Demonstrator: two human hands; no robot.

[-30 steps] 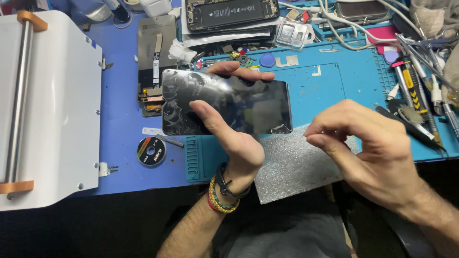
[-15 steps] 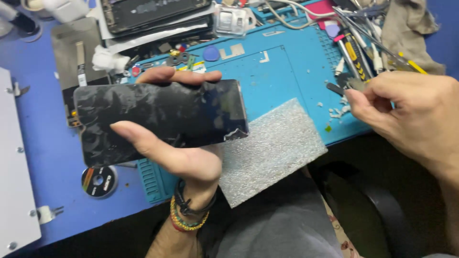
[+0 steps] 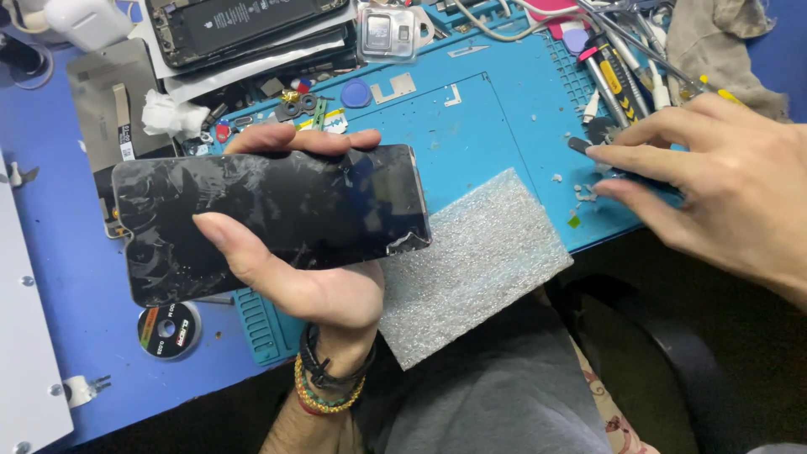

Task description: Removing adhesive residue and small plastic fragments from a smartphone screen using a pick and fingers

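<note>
My left hand (image 3: 315, 290) grips a black phone screen panel (image 3: 269, 219) from below, thumb across its glass and fingers curled over the far edge. The glass looks smeared and is chipped at its right lower corner. The panel is held level above the blue work mat (image 3: 487, 126). My right hand (image 3: 723, 185) is at the mat's right side with index finger and thumb spread. Its fingertips touch a small dark flat tool (image 3: 580, 145) among white crumbs. Whether that hand has lifted anything is unclear.
A grey foam sheet (image 3: 479, 261) overhangs the mat's near edge. Screwdrivers and tweezers (image 3: 622, 76) lie at the back right beside a cloth (image 3: 714, 42). An opened phone body (image 3: 244, 21) lies at the back, a tape roll (image 3: 168, 329) and a white machine (image 3: 25, 353) at left.
My right hand moved from the foam sheet out to the mat's right side and lowered onto the small tool. My left hand kept hold of the screen panel; the view shifted.
</note>
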